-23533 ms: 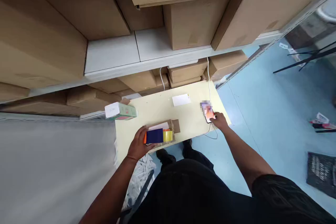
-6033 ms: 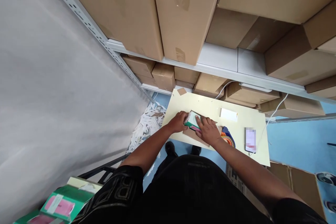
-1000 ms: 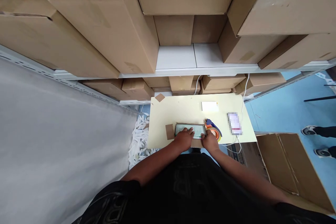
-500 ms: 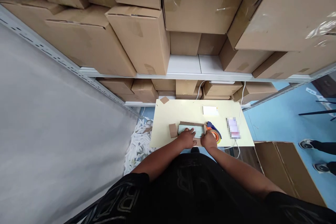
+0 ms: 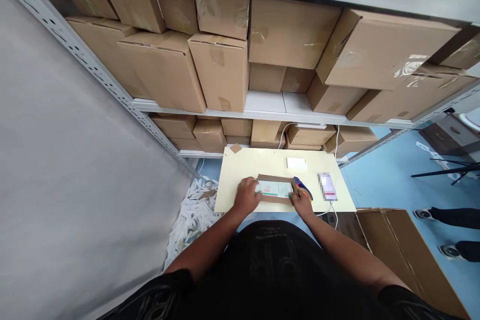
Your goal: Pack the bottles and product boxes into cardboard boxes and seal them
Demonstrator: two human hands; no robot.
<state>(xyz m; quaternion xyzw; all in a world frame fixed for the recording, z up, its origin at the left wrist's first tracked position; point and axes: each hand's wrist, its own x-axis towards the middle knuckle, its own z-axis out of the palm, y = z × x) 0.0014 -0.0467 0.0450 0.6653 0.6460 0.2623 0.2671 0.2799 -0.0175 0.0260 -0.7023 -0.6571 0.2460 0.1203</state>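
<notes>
A small open cardboard box lies near the front edge of the pale yellow table. Inside it sits a flat pale-green and white pack with printing on top. My left hand is closed around the left end of the box, hiding the flap there. At the right end, my right hand grips the box's side, thumb toward the pack. Just behind my right hand is a blue and orange tape dispenser, partly covered by it.
A white box and a phone-like device with a blurred screen lie on the table. Shelves of cardboard cartons rise behind. Paper scraps cover the floor at left; an open carton and a person's legs are at right.
My left hand has moved off the top of the pack to the box's left end, where a flap stuck out before. My right hand stays at the right end. The view has tilted up.
</notes>
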